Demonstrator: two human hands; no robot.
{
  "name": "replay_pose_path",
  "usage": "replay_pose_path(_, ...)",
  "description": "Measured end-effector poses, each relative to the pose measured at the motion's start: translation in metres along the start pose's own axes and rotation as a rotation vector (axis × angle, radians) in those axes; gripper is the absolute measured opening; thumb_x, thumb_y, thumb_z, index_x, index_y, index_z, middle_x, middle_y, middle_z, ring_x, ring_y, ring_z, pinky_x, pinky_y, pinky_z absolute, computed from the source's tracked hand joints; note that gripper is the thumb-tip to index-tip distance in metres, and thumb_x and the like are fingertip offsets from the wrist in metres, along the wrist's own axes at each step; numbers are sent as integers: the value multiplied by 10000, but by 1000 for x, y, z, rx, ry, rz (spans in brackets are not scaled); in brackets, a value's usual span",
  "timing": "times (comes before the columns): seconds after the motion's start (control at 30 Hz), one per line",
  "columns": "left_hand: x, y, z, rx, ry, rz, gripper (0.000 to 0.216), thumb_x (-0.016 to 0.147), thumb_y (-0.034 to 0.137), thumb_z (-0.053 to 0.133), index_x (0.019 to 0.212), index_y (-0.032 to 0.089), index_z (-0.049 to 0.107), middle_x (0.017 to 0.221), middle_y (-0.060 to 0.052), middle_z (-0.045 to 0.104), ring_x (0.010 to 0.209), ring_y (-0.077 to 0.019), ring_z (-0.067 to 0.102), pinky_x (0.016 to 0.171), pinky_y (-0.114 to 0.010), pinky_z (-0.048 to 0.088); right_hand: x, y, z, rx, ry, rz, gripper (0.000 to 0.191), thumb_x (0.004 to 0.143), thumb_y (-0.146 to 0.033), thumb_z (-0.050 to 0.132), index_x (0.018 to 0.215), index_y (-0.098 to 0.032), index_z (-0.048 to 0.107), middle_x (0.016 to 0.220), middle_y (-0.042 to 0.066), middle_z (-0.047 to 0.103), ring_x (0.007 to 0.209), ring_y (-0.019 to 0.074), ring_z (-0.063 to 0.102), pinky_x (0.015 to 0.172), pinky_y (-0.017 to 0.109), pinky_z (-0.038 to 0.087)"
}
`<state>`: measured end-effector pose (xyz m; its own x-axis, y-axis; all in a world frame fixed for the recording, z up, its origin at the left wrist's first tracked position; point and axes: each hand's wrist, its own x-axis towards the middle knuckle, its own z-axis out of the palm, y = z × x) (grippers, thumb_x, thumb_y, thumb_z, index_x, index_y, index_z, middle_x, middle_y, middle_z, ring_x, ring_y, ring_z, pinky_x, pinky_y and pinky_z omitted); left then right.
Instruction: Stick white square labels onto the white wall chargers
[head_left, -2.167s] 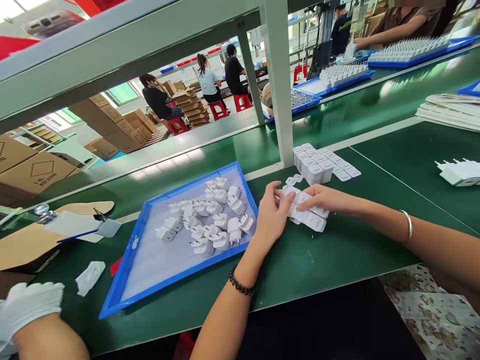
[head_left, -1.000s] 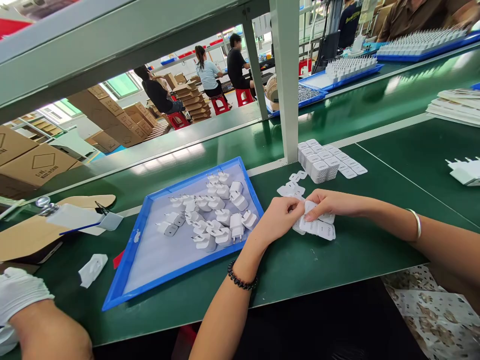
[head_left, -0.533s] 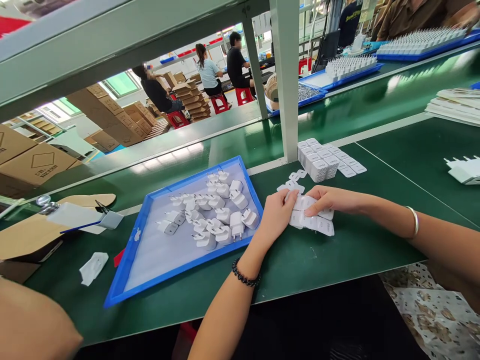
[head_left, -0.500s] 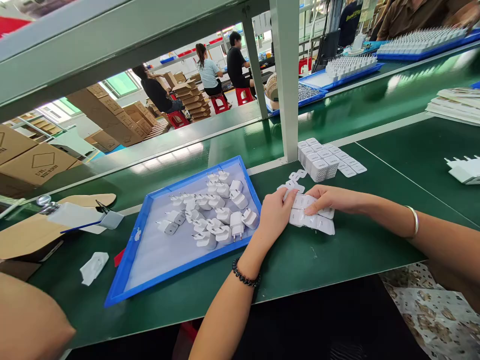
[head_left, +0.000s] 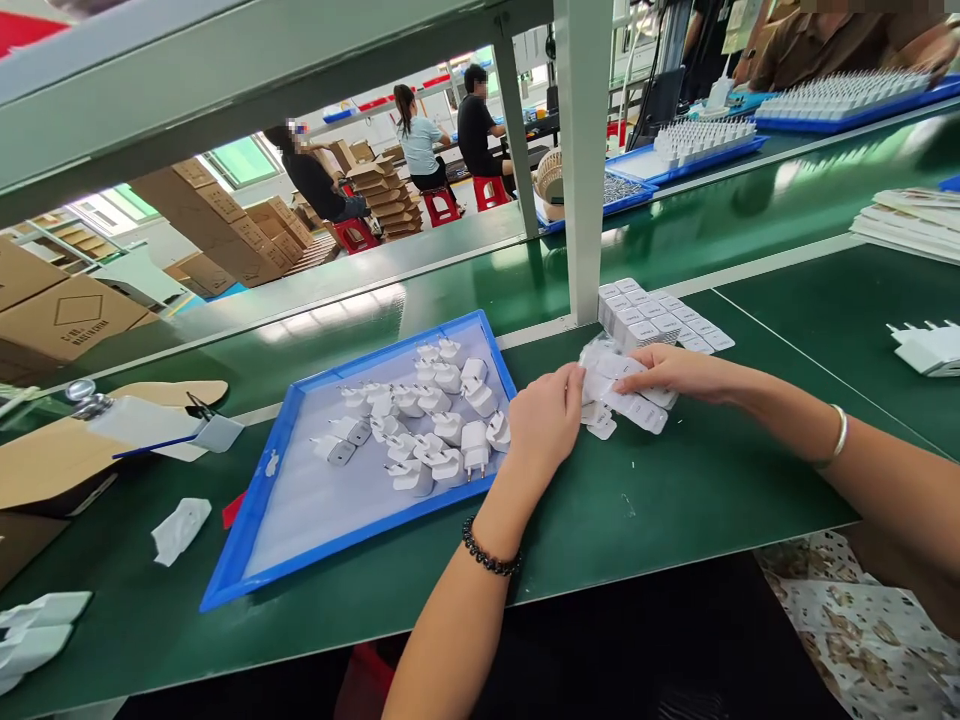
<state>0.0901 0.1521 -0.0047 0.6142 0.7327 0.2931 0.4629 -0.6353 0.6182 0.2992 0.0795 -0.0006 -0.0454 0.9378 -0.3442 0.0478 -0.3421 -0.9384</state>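
Shifted nearer film stack [head_left: 637,314] — pinching printed film sheet [head_left: 636,408] in right hand [head_left: 664,370], curling left hand [head_left: 545,415] at its edge with grip hidden — apparently still mid-handling.

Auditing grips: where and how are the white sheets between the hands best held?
The sheets are probably best pinched at their left and right edges, thumbs on top, coming from both sides: they look thin, flat and fanned in layers, which could slip apart. The right hand has its thumb on them.
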Motion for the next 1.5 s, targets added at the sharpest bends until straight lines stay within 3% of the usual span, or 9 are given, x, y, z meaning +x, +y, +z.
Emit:
replay_pose_path(0.07,-2,1,6,77,73,5,389,1042,382,414,1308,191,625,1146,-138,691,959,-251,652,767,-310,440,2,2,5,12,17,-8,382,634,-384,927,847,-140,724,780,45,729,655,159,640,574,258,463)
replay_pose_path(0.17,-5,-1,11,161,200,145,502,1025,396,464,1461,149,491,1410,-203,546,1229,-303,579,1001,-399,464,3,5,10,39,15,-37,418,692,-434,895,935,-134,735,855,57,743,728,168,666,632,263,486)
replay_pose_path(0.3,-8,-4,22,214,103,345,404,1022,391,484,1348,192,614,1367,-147,610,1259,-297,563,1064,-431,461,5,9,15,97,-23,-82,459,674,-483,890,928,-143,715,810,27,709,720,154,656,659,263,499)
replay_pose_path(0.5,-8,-5,27,156,44,233,380,1052,339,422,1332,193,633,1327,-104,676,1203,-249,621,1034,-398,500,3,9,18,115,-62,-108,431,628,-403,903,941,-160,734,917,43,744,842,201,701,780,321,554)
replay_pose_path(0.67,-8,-1,24,172,-71,187,456,1035,445,462,1368,164,595,1411,-126,640,1300,-292,585,1083,-447,474,3,10,19,37,14,-131,258,665,-335,880,817,-169,753,782,10,724,739,181,663,682,291,511)
replay_pose_path(0.9,-7,4,22,155,-184,96,533,1041,490,426,1417,132,546,1451,-153,607,1311,-332,572,1100,-489,432,0,8,16,28,11,-144,325,734,-433,829,869,-154,732,818,30,723,729,169,648,662,276,470)
replay_pose_path(1.13,-4,4,16,-191,-220,81,299,1043,361,442,1146,210,679,1029,-58,762,930,-220,676,855,-337,470,-1,5,20,-36,-45,-209,354,734,-448,826,875,-131,761,763,10,678,693,139,557,636,268,397)
replay_pose_path(1.3,-5,1,20,-316,-207,49,333,1039,351,398,815,194,587,689,1,586,644,-151,488,688,-295,356,-4,4,24,-50,-98,-211,304,743,-424,819,826,-138,758,713,-1,651,654,132,541,620,275,397)
replay_pose_path(1.5,-3,1,16,-487,-253,19,430,1029,458,374,701,191,451,666,13,478,646,-129,404,619,-276,314,-5,5,19,-16,-141,-185,330,731,-441,834,815,-134,748,763,41,714,695,172,639,660,304,490)
